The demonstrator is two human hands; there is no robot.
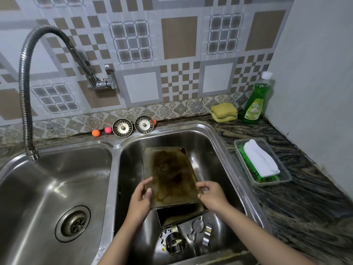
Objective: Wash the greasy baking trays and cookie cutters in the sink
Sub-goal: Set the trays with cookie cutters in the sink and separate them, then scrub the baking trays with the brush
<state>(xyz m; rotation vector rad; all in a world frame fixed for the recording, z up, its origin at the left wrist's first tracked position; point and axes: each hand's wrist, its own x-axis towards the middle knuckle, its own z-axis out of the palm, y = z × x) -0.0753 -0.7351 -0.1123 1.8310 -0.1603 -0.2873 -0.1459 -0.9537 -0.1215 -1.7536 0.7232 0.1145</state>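
1. Head view: both hands are holding a greasy baking tray over the right basin of a double steel sink. The tray is tilting, its far end dipping toward the back of the basin, and its brown-stained inner face is showing to the camera.
2. The left hand is clamping the tray's near left corner, thumb lying on the stained face and fingers curling behind the rim.
3. The right hand is pinching the tray's near right edge, fingertips curling over the rim. The two hands are sitting apart, one at each near corner.
4. A second baking tray is lying just beneath the first in the same basin, its dark side wall showing below the held one.
5. Metal cookie cutters are resting on the basin floor near the front, below the trays; a few more are lying just to the right.
6. A flexible tap is hanging over the left basin, and no water is showing at its end.
7. On the desk to the right, a scrubbing brush is lying in a clear tray, with yellow sponges and a green dish soap bottle standing near the back wall.
8. Two sink strainers are leaning behind the sink, beside small coloured balls.
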